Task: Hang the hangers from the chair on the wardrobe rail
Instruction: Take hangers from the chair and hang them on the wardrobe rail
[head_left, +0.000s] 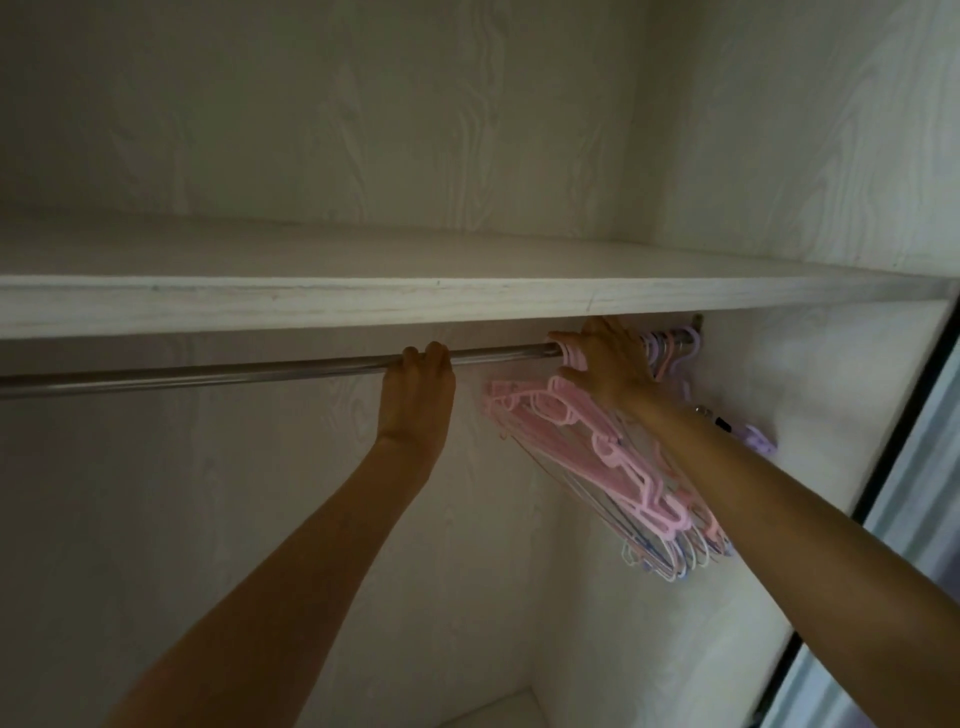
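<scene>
left hand (418, 382) curled round bare wardrobe rail (208, 370), steadying | pink hangers (587, 447) bunched at rail's right end, tilted | right hand (605, 366) pinching their hooks | advice: seat each hook fully, then spread leftward

Pale wood-grain shelf (363, 306) overhead; sliding door edge (904, 499) at right.
</scene>
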